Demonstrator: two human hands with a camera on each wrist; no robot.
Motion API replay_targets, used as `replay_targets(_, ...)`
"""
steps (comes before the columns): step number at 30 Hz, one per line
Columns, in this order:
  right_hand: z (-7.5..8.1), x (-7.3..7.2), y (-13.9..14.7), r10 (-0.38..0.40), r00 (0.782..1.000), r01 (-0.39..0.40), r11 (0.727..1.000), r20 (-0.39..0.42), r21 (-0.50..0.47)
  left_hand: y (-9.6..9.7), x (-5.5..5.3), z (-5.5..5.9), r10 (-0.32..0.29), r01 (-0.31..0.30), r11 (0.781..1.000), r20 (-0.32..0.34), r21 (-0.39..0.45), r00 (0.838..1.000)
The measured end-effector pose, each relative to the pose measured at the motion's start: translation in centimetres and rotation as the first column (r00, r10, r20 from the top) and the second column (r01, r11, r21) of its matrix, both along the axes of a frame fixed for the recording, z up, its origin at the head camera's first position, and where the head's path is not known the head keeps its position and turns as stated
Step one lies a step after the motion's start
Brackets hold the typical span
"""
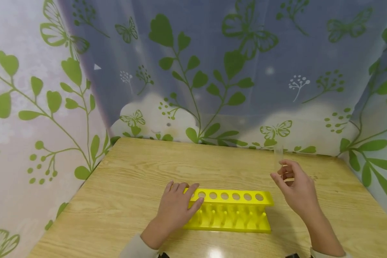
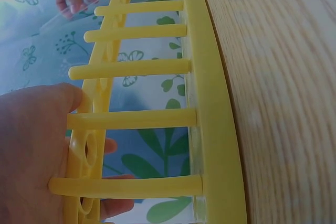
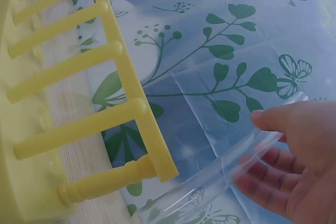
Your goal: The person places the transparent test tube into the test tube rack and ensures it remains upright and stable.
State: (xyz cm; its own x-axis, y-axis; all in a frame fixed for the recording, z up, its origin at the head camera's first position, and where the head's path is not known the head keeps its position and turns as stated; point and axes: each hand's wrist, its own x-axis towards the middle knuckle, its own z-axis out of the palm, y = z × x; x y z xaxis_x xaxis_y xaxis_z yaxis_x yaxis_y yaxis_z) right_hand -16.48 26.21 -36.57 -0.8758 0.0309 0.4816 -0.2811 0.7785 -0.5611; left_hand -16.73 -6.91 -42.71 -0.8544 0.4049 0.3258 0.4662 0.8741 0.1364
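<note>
A yellow test tube rack [image 1: 227,228] stands on the table, with a row of round holes along its top bar and several pegs between bar and base. My left hand [image 1: 179,204] grips the top bar at its left end; in the left wrist view the thumb lies on the near side and fingertips [image 2: 118,206] show behind it. Beyond the rack's right end, my right hand [image 1: 298,188] pinches a clear test tube [image 3: 210,174] between thumb and fingers. The see-through tube [image 1: 278,156] shows only faintly in the head view, standing up above the fingertips.
The wooden table [image 1: 142,161] runs back to a blue curtain [image 1: 206,64] printed with green leaves and butterflies. A pale patterned curtain [image 1: 29,132] hangs along the left side, another [image 1: 378,132] along the right.
</note>
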Motion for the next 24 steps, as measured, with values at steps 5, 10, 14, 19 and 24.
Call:
replay_targets(5,0.1,0.4,-0.4,0.007,0.999,-0.008,1.000,-0.035,-0.010,0.0,0.2,-0.1,0.001,-0.001,1.000,0.000,-0.007,1.000)
replay_targets(10,0.4,0.5,-0.9,0.026,0.994,-0.028,0.999,-0.109,-0.021,0.1,0.0,-0.1,0.006,-0.006,1.000,0.013,-0.011,1.000)
replay_targets(14,0.7,0.3,-1.0,0.037,0.982,-0.046,0.998,-0.184,-0.043,0.1,-0.2,0.1,0.008,-0.008,1.000,0.001,-0.005,1.000)
replay_targets(19,1.0,0.5,-1.2,0.027,0.973,-0.042,0.997,-0.231,-0.061,0.1,-0.2,0.1,0.009,-0.009,1.000,0.004,-0.002,1.000)
replay_targets(24,1.3,1.0,-1.3,0.002,0.966,-0.027,0.995,-0.259,-0.093,0.1,-0.2,0.0,0.004,-0.004,1.000,0.013,-0.002,1.000)
